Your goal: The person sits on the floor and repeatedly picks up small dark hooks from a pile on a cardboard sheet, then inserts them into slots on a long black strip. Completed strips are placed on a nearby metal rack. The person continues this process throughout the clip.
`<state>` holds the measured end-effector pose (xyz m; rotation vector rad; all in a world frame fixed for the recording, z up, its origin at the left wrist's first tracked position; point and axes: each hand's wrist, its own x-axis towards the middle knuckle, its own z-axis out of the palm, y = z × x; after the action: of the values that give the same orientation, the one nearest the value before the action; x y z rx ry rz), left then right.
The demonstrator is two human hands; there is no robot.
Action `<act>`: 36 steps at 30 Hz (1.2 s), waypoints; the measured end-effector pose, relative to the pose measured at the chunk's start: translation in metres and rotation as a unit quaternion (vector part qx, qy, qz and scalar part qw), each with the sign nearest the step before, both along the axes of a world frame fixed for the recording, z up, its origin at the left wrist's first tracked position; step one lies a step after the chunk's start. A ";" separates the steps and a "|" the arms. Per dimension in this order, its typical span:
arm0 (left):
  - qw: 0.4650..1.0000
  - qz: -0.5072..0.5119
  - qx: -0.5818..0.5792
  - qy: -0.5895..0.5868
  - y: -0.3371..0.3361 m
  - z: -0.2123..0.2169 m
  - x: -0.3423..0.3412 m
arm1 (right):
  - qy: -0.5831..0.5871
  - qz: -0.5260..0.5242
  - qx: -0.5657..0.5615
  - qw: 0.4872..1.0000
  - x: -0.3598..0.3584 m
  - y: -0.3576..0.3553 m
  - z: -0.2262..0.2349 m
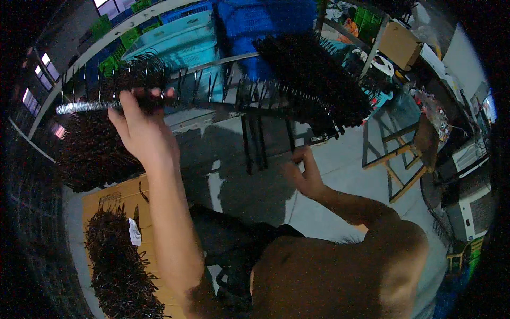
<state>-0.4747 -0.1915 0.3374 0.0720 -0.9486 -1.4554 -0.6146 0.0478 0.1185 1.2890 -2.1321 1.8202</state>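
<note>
My left hand (139, 127) is raised and grips a bundle of thin black strips (139, 74) hanging on a long metal rail (212, 66) that runs across the view. My right hand (303, 173) is lower, its fingers pinched on the bottom end of a few black strips (254, 143) that hang straight down from the rail. A thick dark mass of the same strips (313, 80) hangs on the rail to the right. Another dark mass (93, 149) hangs at the left, below my left hand.
A heap of black strips (119, 266) with a white tag lies on a sheet of cardboard (109, 199) on the floor at lower left. Blue and green plastic crates (186, 37) stand behind the rail. A wooden frame stool (404, 154) and a cardboard box (398, 45) are at the right.
</note>
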 end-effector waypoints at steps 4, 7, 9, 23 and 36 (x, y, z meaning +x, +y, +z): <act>0.997 0.078 0.013 -0.028 0.014 0.035 -0.027 | -0.365 -0.189 -0.068 0.909 -0.043 0.038 -0.029; 0.990 0.126 0.035 -0.049 0.027 0.041 -0.046 | 0.122 -0.343 0.057 0.929 -0.093 0.060 -0.036; 0.984 0.159 0.058 -0.053 0.031 0.046 -0.050 | 0.296 -0.359 0.149 0.873 -0.101 0.058 -0.012; 0.978 0.192 -0.058 -0.053 0.030 0.070 -0.059 | 0.145 -0.297 0.128 0.935 -0.102 0.049 0.000; 0.875 0.419 -0.133 -0.202 -0.007 0.067 -0.041 | 0.255 -0.304 0.159 0.904 -0.098 0.048 -0.007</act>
<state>-0.5157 -0.1981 0.4042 0.5361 -1.2374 -0.4978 -0.7129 0.0956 0.1117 0.8487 -2.2081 0.8119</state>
